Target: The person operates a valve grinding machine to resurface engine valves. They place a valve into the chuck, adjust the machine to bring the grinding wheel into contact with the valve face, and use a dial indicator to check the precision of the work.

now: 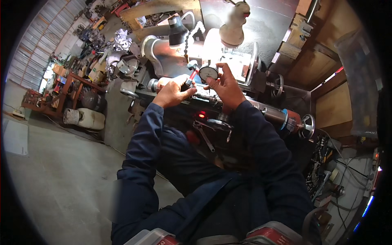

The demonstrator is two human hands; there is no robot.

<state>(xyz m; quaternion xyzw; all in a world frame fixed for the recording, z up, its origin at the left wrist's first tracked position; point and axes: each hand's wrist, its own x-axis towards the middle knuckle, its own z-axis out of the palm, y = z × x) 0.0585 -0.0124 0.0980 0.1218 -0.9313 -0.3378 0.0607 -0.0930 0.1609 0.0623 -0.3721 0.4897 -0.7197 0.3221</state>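
Over the machine in front of me, a round dial gauge (pixel 208 72) with a white face is in my right hand (pixel 227 88). The thumb presses at its lower edge and the fingers curl behind its right side. Just left of it, my left hand (pixel 173 92) is closed round a slim red-and-black tool (pixel 192 75), whose upper end reaches close to the gauge's left side. Its exact kind I cannot make out. Below both hands runs a metal shaft (pixel 206 98) of the machine, partly hidden by my fingers.
A black-shaded lamp (pixel 177 32) hangs above the machine, brightly lighting it. Handwheels (pixel 307 125) stick out at the right, and a wrench (pixel 206 139) hangs below. Metal parts (pixel 122 40) crowd the far left, near a white jug (pixel 90 119) on the floor.
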